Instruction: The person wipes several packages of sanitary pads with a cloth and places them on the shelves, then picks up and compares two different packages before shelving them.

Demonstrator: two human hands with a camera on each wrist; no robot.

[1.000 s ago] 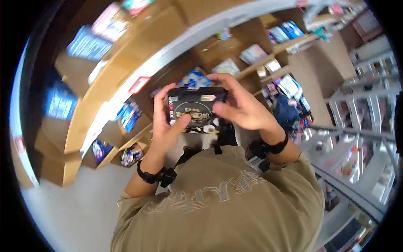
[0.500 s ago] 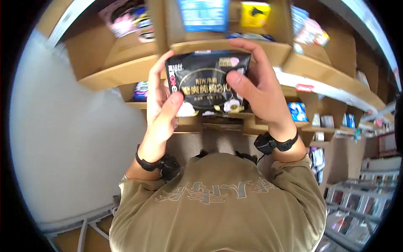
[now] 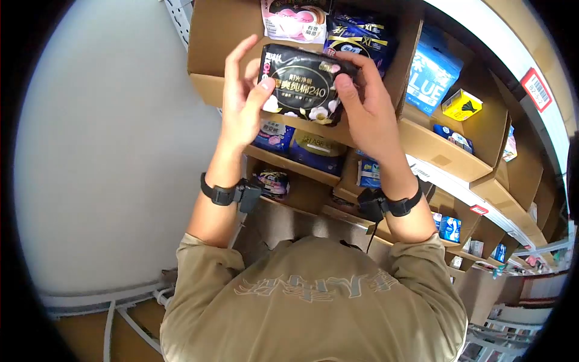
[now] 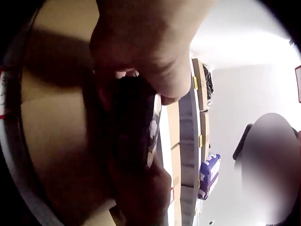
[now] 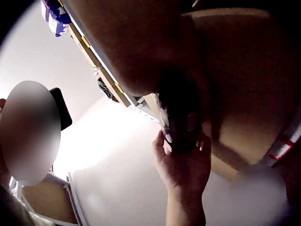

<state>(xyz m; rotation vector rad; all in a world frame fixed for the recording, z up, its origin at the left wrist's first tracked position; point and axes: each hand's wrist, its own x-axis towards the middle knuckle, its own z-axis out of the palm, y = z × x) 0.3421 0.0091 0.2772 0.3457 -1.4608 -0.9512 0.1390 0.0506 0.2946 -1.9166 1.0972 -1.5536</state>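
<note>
A black package [image 3: 300, 85] with white flowers and gold lettering is held between both hands in the head view. The left hand [image 3: 242, 105] grips its left end, thumb on the front face. At its right end the right hand [image 3: 375, 111] has its thumb on the front and its fingers around the upper edge. The package appears edge-on and dark in the left wrist view [image 4: 134, 127], with the left hand [image 4: 146, 42] at its top. In the right wrist view the package [image 5: 181, 120] is likewise dark, and the left hand [image 5: 184, 165] holds its lower end.
Behind the package, a cardboard bin [image 3: 211, 45] holds a pink pack [image 3: 295, 23] and dark blue packs [image 3: 362, 37]. To the right are a blue pack [image 3: 431, 78] and a yellow box [image 3: 462, 105]. Lower bins hold more packs. Pale floor [image 3: 120, 151] lies left.
The head view has swung so different bins stand behind the package. The package, still in both hands, sits higher in the view and tilts down to the right; some left fingers have lifted from it.
</note>
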